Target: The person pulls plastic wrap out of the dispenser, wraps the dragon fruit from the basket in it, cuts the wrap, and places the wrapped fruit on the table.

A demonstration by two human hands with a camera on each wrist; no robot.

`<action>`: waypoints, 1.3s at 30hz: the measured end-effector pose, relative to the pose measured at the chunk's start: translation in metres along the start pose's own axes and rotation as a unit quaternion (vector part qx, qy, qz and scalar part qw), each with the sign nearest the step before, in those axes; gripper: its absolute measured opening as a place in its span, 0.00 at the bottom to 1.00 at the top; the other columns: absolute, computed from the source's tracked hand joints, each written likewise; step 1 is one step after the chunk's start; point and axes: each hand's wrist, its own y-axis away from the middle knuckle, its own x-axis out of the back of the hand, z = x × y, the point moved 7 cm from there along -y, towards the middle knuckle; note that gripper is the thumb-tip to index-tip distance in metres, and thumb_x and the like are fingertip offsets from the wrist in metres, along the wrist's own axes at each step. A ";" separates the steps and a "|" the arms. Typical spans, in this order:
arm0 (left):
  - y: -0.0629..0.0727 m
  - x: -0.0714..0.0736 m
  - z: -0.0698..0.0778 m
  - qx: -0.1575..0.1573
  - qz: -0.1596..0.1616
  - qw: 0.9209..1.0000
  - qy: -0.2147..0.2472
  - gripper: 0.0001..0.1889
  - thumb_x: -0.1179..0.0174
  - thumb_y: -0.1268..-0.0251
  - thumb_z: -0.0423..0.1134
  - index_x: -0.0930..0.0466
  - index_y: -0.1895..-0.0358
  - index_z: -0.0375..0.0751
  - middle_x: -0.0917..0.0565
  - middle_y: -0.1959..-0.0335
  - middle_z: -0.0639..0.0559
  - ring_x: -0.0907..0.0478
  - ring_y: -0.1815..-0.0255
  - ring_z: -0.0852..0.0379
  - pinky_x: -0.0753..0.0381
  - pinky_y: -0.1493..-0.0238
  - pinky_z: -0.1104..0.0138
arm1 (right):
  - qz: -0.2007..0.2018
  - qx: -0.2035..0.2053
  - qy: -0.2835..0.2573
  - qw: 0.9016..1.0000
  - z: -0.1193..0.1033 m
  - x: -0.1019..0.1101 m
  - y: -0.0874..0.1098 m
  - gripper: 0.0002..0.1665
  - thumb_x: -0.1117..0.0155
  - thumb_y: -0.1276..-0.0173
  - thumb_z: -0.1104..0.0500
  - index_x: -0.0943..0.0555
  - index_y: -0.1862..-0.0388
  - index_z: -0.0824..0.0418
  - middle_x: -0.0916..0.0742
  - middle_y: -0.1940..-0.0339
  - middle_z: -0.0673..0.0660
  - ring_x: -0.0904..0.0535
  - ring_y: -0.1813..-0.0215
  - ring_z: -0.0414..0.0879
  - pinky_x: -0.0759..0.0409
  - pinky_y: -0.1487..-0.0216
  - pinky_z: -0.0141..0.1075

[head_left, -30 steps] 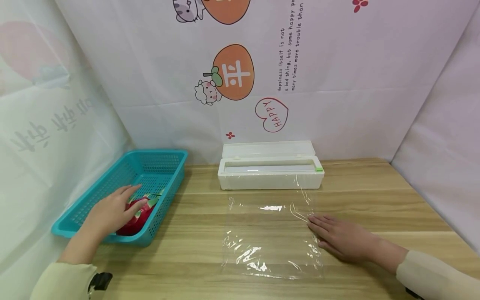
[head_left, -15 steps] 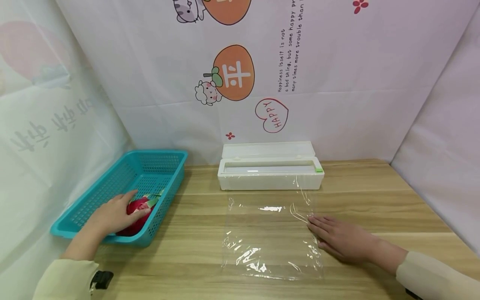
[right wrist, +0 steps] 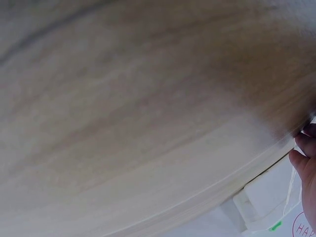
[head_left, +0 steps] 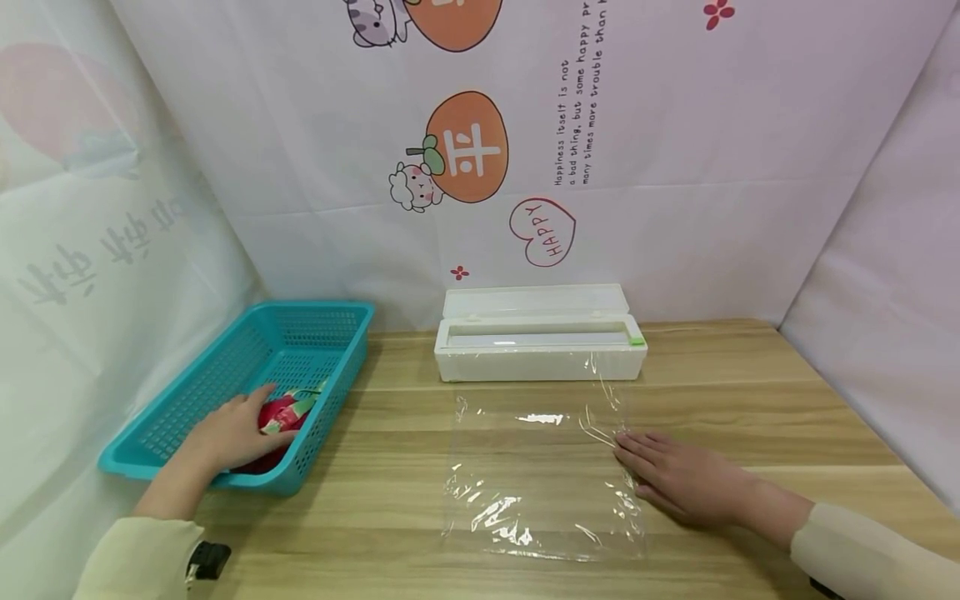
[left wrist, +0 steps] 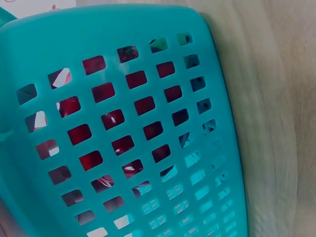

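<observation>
In the head view my left hand (head_left: 232, 433) is inside the blue-green plastic basket (head_left: 352, 350), its fingers and thumb spread round a red dragon fruit (head_left: 288, 410) with green tips. The palm hides part of the fruit. Through the basket's holes in the left wrist view, red patches of the dragon fruit (left wrist: 103, 92) show. My right hand (head_left: 686, 479) lies flat on the table, fingertips at the right edge of a sheet of clear cling film (head_left: 540, 475). That film runs from the white cling film dispenser (head_left: 540, 364), whose lid stands up.
The wooden table (head_left: 757, 400) meets a printed white cloth (head_left: 675, 167) at the back, with more cloth on both sides. A green piece (head_left: 637, 341) sits at the dispenser's right end. The basket stands against the left cloth.
My left hand has lowered onto the dragon fruit, and its fingers and thumb have come down around it. My right hand and the film have stayed put.
</observation>
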 end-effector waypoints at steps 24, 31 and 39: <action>-0.004 -0.008 -0.002 0.012 -0.061 0.996 0.066 0.54 0.27 0.51 0.51 0.51 0.27 0.32 0.35 0.41 0.22 0.29 0.50 0.29 0.23 0.67 0.47 | -0.015 -0.014 -0.014 1.000 0.000 0.000 0.000 0.32 0.42 0.28 0.49 0.28 0.36 0.71 0.25 0.35 0.66 0.27 0.36 0.60 0.65 0.27 0.32; -0.004 -0.010 -0.005 0.010 -0.051 0.996 0.067 0.53 0.28 0.52 0.53 0.49 0.28 0.34 0.32 0.44 0.25 0.28 0.55 0.35 0.24 0.69 0.51 | -0.016 -0.013 -0.012 1.000 -0.001 0.004 -0.001 0.31 0.43 0.27 0.49 0.28 0.36 0.71 0.24 0.35 0.67 0.27 0.37 0.60 0.68 0.27 0.31; -0.004 -0.010 -0.005 0.000 -0.028 0.998 0.053 0.50 0.27 0.52 0.52 0.45 0.29 0.35 0.30 0.46 0.27 0.26 0.55 0.35 0.23 0.68 0.47 | -0.021 -0.016 -0.012 1.000 0.000 0.001 -0.001 0.32 0.43 0.28 0.49 0.28 0.36 0.71 0.25 0.35 0.67 0.27 0.36 0.60 0.69 0.27 0.31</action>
